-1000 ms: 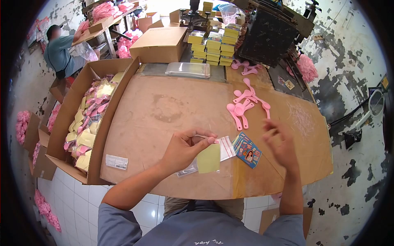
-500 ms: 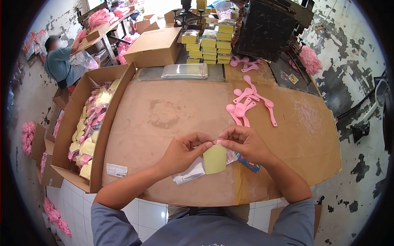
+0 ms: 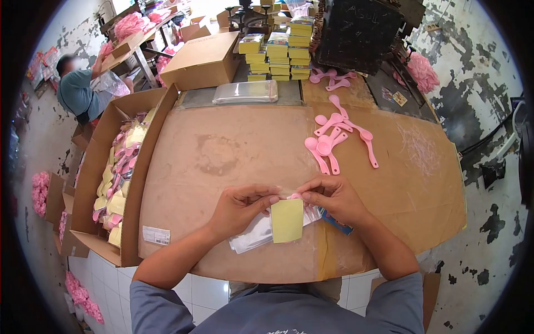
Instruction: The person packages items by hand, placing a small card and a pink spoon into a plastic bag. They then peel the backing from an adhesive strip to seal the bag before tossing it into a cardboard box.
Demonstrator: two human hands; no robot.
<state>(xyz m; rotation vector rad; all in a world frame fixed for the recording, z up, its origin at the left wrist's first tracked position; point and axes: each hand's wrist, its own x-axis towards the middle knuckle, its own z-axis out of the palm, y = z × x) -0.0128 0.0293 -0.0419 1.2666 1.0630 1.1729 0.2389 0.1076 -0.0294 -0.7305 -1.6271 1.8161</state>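
Observation:
My left hand (image 3: pixel 240 207) and my right hand (image 3: pixel 332 199) face each other near the table's front edge. Their fingertips pinch the top of a clear bag, hard to make out, with a yellow card (image 3: pixel 287 221) hanging upright in it. A bit of pink shows at the top between the fingers. Under and beside the card lie clear plastic bags (image 3: pixel 250 236). A blue printed card (image 3: pixel 337 222) rests by my right wrist. Beyond my right hand several pink spoons (image 3: pixel 334 145) lie in a loose pile.
On the left stands a long carton (image 3: pixel 146 183) of packed spoons and yellow cards. Stacked cards (image 3: pixel 278 53), a closed box (image 3: pixel 203 58) and a pack of clear bags (image 3: pixel 245 92) line the back. A person (image 3: pixel 80 89) sits at the far left.
The yellow card hangs slightly lower and further left, turned flatter to view. Both hands still hold at the top, with a slightly wider gap between the fingertips. The view has shifted a little.

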